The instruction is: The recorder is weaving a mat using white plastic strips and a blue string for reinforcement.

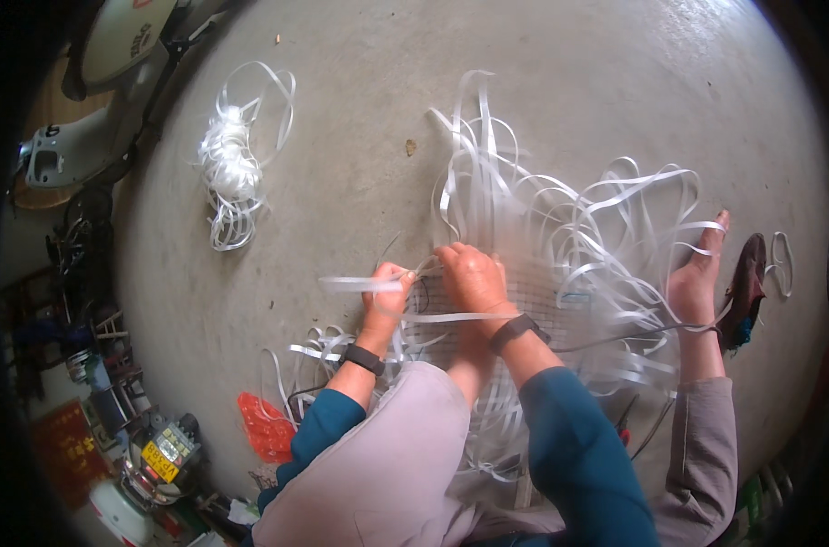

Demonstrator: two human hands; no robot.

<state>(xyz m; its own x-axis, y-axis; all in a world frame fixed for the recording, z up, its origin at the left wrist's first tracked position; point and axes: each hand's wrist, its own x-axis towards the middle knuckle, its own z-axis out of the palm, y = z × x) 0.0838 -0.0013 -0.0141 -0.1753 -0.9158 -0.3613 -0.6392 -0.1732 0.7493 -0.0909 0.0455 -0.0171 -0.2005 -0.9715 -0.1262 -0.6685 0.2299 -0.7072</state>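
Observation:
A woven panel (431,321) of white plastic straps lies on the floor beneath my hands, with long loose straps (483,173) spreading from its far and right sides. My left hand (389,294) is closed in a pinch on a white strap at the panel's far left corner. The free end of a strap (355,284), blurred, sticks out to its left. My right hand (473,278) bends over the panel's far edge, its fingers closed on a strap close to the left fingertips. Another strap (446,318) runs across in front of my right wrist. Part of the panel is blurred.
A bundle of white strap (232,164) rests on the floor at the far left. A red plastic bag (265,427) lies by my left knee. At right are my bare foot (697,287) and a dark shoe (748,283). Scooters (72,155) line the left side.

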